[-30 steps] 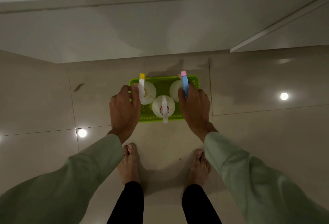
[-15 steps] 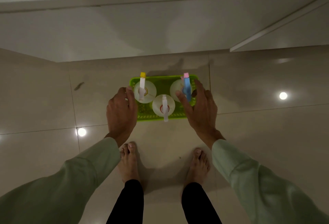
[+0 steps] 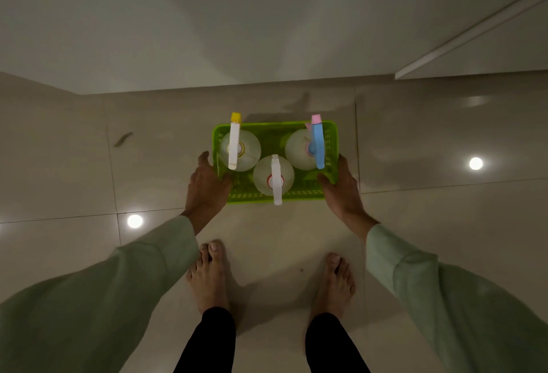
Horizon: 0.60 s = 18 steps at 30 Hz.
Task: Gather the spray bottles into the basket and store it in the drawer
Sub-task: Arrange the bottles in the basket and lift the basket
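A green plastic basket [image 3: 275, 129] stands on the tiled floor in front of my bare feet. Three clear spray bottles stand upright in it: one with a white and yellow trigger [image 3: 235, 144] at the left, one with a white trigger and red collar [image 3: 275, 178] at the front middle, one with a blue and pink trigger [image 3: 315, 144] at the right. My left hand [image 3: 206, 186] grips the basket's left side near the front corner. My right hand [image 3: 341, 187] grips the right side near the front corner.
A pale cabinet front [image 3: 267, 32] rises just behind the basket, with a white edge strip [image 3: 471, 29] running diagonally at the right. A small dark mark [image 3: 123, 139] lies on the floor to the left. Ceiling lights reflect in the glossy tiles.
Both hands have left the bottle tops and dropped to the basket's sides, where they now grip it. The basket and bottles stay in place.
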Each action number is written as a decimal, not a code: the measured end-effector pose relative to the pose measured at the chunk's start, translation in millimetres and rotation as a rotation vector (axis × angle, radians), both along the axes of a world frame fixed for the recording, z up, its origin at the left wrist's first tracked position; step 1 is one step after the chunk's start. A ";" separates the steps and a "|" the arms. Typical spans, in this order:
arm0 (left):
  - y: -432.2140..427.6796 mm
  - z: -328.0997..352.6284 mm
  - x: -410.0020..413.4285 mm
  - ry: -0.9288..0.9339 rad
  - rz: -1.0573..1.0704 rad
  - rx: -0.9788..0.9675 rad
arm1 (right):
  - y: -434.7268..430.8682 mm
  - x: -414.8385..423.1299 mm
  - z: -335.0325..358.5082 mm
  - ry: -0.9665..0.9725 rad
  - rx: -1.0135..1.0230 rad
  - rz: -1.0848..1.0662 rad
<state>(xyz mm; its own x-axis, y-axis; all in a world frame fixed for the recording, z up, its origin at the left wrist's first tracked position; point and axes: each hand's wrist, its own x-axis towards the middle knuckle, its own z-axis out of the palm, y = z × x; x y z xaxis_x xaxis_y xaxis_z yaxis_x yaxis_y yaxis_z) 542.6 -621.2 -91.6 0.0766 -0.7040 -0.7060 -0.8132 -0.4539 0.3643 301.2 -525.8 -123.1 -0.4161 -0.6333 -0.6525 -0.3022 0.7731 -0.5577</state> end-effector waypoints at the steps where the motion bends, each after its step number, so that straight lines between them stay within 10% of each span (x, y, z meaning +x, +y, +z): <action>1: -2.1 -4.8 -2.5 -0.007 -0.012 -0.004 | -1.9 1.6 -4.3 0.026 -0.011 0.003; 18: 4.7 154.8 -0.2 -0.097 -0.156 -0.324 | 2.6 -2.2 154.5 0.318 -0.145 0.133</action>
<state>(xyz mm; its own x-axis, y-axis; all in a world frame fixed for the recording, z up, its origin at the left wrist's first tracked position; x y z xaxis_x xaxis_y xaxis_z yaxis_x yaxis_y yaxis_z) 542.4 -616.5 63.1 0.0067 -0.8985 -0.4390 -0.9014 -0.1955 0.3864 299.0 -523.1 31.4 -0.4915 -0.7717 -0.4035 -0.5708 0.6354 -0.5200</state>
